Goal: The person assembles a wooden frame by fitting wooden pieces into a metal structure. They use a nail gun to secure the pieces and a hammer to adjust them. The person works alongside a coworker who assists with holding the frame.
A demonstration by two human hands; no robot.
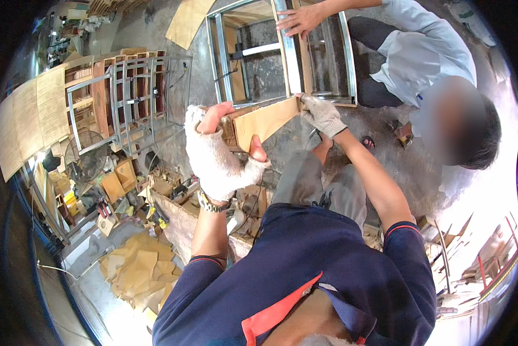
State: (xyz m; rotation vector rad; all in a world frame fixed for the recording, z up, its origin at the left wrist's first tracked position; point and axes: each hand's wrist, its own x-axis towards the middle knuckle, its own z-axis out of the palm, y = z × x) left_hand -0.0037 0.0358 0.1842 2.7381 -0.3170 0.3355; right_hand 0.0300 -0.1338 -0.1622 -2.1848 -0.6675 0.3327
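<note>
My left hand point(221, 150), in a white glove with bare fingertips, grips the near end of a wooden piece point(267, 122) with a pale plywood face and a darker edge. The piece slants up to the right, its far end close to the bottom edge of a metal frame point(292, 57). My right hand point(323, 114), in a greyish glove, has its fingers closed at that far end, by the frame. What exactly those fingers grip is partly hidden. A co-worker's bare hand point(300, 22) rests on the frame's upright.
A co-worker point(426, 52) in a light shirt crouches at the right. More frames and wooden panels point(126, 104) stand at the left, near a fan point(86, 155). Brown scraps point(138, 265) lie lower left, and loose wood point(472, 265) lies lower right.
</note>
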